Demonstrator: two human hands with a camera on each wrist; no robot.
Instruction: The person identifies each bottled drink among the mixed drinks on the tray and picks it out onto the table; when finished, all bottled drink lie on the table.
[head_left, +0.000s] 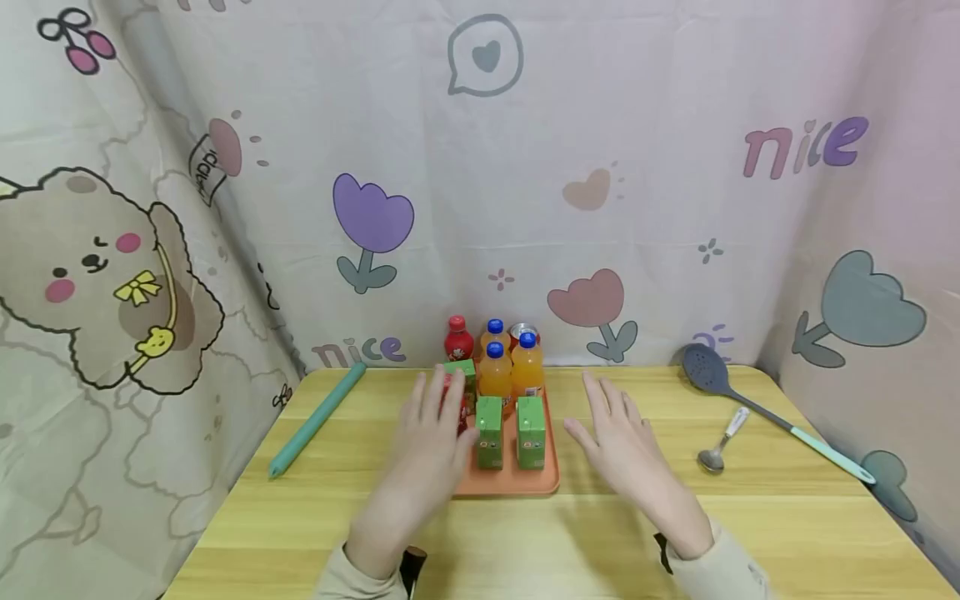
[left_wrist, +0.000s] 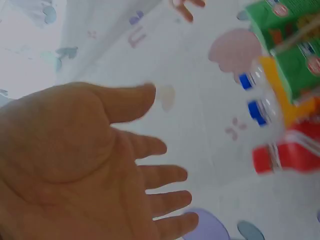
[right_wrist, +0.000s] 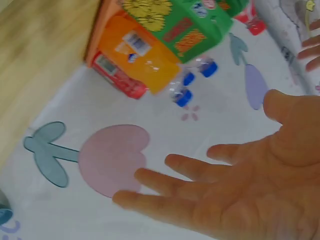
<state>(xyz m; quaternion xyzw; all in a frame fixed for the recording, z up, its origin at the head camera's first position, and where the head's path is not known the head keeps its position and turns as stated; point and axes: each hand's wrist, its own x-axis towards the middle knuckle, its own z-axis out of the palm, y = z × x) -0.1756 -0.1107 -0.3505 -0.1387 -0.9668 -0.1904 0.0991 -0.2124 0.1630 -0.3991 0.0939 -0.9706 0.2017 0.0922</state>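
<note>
An orange tray (head_left: 517, 483) on the table bears several drinks. Two green juice cartons (head_left: 531, 433) stand at its front, and a third green carton (head_left: 467, 375) is farther back. Behind them are orange drink bottles (head_left: 495, 375) with blue caps, a red bottle (head_left: 458, 340) and a can (head_left: 522, 332). My left hand (head_left: 431, 442), fingers spread, is over the tray's left side and hides part of another red bottle. Right of the tray hovers my right hand (head_left: 618, 433), its fingers straight. Both wrist views show bare palms (left_wrist: 75, 160) holding nothing.
A green rolling-pin-like stick (head_left: 318, 421) lies at the table's left. On the right are a small spoon (head_left: 723, 442) and a dark slotted skimmer (head_left: 750, 404) with a mint handle. A printed curtain (head_left: 480, 167) hangs behind and along the sides.
</note>
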